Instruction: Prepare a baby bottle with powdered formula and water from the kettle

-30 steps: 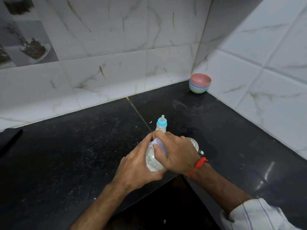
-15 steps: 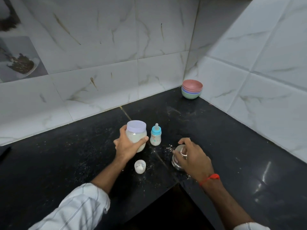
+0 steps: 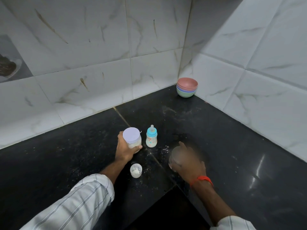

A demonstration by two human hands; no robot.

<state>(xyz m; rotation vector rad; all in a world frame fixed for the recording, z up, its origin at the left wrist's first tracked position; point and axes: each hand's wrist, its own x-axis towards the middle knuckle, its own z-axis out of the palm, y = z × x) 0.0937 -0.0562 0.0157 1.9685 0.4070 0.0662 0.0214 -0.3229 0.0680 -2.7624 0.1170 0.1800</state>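
On the black counter, my left hand grips the formula jar; the baby bottle stands at its three o'clock, and I cannot tell my blurred right hand's grip.

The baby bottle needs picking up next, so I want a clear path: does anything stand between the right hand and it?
Nothing visible blocks it. The baby bottle stands upright on the black counter, and only bare counter dusted with spilled powder lies between it and the blurred right hand. The jar, held by the left hand, sits on the bottle's far side.
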